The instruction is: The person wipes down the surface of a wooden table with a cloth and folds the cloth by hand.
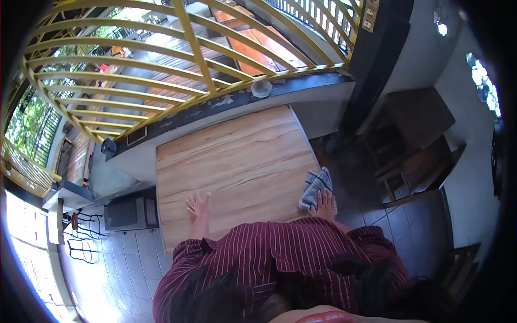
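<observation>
My left hand [199, 205] lies palm down with its fingers spread on the wooden tabletop [237, 156], near the side closest to me. Nothing is in it. At the table's right edge, my right hand [325, 204] is on a checked blue-grey and white cloth [315, 185], pressing it down with the fingers over its near part. The cloth is bunched and sticks out beyond the fingertips on the far side. The underside of the hand is hidden.
A yellow railing [210, 81] on a low wall runs behind the table. A small round glass dish [262, 89] rests on the ledge. Dark wooden chairs [414, 161] stand at the right. At the left are a dark box-like cabinet [129, 214] and stools [83, 250].
</observation>
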### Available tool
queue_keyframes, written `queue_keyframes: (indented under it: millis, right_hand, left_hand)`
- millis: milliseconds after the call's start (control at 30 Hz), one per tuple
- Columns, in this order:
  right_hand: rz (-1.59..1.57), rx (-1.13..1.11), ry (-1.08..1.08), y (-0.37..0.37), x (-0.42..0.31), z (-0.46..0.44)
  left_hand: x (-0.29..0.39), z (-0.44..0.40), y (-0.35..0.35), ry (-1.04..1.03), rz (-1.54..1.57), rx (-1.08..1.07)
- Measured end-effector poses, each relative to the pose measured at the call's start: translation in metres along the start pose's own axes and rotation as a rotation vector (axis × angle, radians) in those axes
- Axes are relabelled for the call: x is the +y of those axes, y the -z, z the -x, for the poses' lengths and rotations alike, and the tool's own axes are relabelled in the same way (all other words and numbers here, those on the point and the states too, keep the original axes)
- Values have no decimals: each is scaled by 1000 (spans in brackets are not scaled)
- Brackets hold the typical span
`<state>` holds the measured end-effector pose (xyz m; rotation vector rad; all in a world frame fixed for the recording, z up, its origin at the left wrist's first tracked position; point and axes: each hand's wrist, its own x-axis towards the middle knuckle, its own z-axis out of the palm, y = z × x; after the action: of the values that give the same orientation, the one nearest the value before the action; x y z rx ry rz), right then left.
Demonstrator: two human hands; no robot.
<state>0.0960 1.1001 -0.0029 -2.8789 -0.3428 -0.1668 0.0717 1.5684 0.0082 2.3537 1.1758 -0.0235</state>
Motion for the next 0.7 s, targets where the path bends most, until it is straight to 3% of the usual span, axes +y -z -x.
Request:
queue_keyframes:
  millis: [67,133,200,233,300,333,400,433,500,567,633,700]
  right_hand:
    - [-73,-34,-14,-17,-40,-4]
    - [-179,-113,23,-24,-100,-2]
    - [-204,-178,130,-50,-168,0]
    - [-200,-202,181,-77,-197,0]
    - [-538,-341,155,-93,-255,-2]
    - [-525,-352,169,-90,-266,-1]
    - [-799,-372,354,-87,-287,4]
    - [-795,-385,365,-83,-292,6]
    - [-778,-71,397,-75,-282,12]
    - [-331,254,272,-80,-255,17]
    - [-245,236,-48,-80,-213,20]
    - [-156,183,-34,-55,-182,27]
  left_hand:
    - [-18,-13,-17,-267,-99,-127]
    - [-19,18,-49,-694,37,81]
    - [-3,61,-48,-950,541,54]
    - [-6,74,-42,-939,553,62]
    - [-18,89,-30,-1042,532,-346]
    - [-33,84,-25,-1029,547,-336]
    - [-77,62,-3,-1165,230,-463]
    - [-95,56,14,-1151,237,-456]
    - [-130,47,47,-1046,-274,-259]
    - [-172,29,63,-923,-259,-79]
    - [-203,19,86,-850,-215,-63]
    - [-223,11,102,-789,-176,-47]
